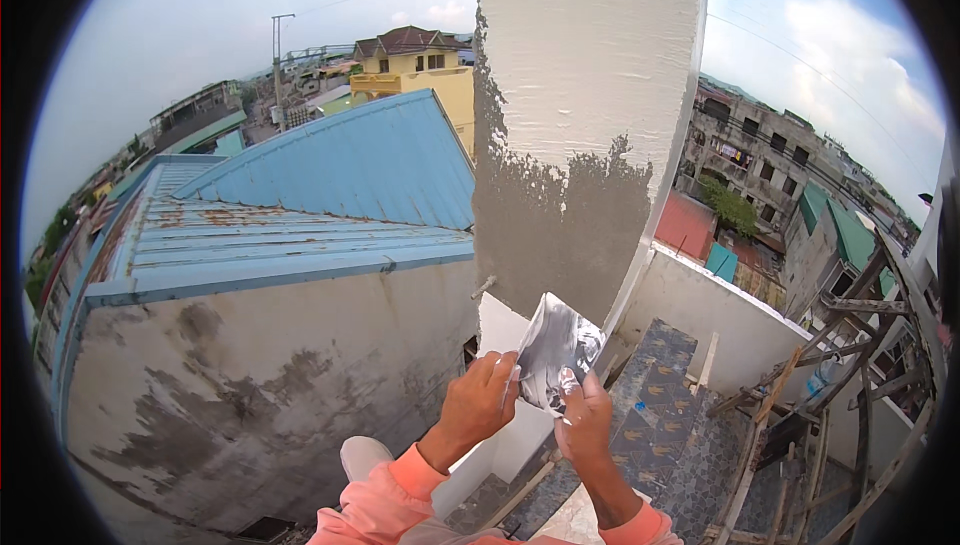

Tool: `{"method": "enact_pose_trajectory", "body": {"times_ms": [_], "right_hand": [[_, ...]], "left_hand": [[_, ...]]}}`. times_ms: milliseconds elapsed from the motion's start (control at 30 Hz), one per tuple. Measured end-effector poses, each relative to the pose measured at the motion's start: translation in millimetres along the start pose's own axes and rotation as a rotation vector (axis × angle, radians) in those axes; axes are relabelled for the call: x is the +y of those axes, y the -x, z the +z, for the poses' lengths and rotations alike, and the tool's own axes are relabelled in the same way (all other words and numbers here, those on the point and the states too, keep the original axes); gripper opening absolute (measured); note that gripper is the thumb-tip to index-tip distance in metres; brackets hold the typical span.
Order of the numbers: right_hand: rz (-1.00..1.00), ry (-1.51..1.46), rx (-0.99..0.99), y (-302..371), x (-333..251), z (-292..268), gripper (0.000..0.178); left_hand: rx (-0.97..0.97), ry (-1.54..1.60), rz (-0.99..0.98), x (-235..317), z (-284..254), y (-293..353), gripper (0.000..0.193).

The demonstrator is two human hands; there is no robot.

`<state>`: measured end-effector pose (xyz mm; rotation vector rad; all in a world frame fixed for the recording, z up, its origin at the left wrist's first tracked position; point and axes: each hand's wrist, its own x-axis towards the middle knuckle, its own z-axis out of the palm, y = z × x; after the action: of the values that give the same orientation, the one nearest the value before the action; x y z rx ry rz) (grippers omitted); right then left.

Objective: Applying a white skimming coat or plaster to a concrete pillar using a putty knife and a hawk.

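A flat, roughly square metal plate (549,353), smeared with white putty, is held up in front of the column. My right hand (583,415) grips its lower right edge, with white putty on the thumb. At the plate's left edge is my left hand (478,403), its fingers closed and pinching there; white putty marks its fingertips. Whether the plate has a handle behind it is hidden. Just beyond stands a concrete column (570,235). White putty (590,55) coats its upper part, ending in a ragged edge above bare grey cement.
A bolt-like stub (484,288) juts from the column's left edge. Left lies a rusty blue metal roof (300,185) over a stained wall (250,375). Below right are a patterned floor covering (655,400), a low white wall (705,310) and wooden scaffolding (765,435).
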<state>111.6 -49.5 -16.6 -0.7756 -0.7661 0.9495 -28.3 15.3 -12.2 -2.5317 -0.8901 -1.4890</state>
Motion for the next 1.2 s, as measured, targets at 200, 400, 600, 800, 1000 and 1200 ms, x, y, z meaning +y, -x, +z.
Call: {"method": "enact_pose_trajectory", "body": {"times_ms": [200,400,600,800,1000,1200], "right_hand": [[0.144,-0.350,-0.126,-51,-33,13,0.030],[-0.069,0.103,-0.301,-110,-107,103,0.029],[-0.711,0.822,-0.226,-179,-160,229,0.026],[-1.042,1.304,0.032,-246,-180,306,0.032],[-1.612,1.735,0.280,-291,-188,326,0.030],[-1.491,2.334,0.604,-332,-168,382,0.033]], "left_hand": [[-0.012,0.150,-0.284,-17,-16,27,0.014],[0.053,0.409,-0.559,-62,-7,73,0.017],[-0.017,0.644,-0.630,-118,41,107,0.019],[-0.028,0.730,-0.555,-177,94,139,0.023],[0.024,0.823,-0.630,-216,134,177,0.024],[0.037,0.839,-0.670,-241,163,197,0.023]]}}
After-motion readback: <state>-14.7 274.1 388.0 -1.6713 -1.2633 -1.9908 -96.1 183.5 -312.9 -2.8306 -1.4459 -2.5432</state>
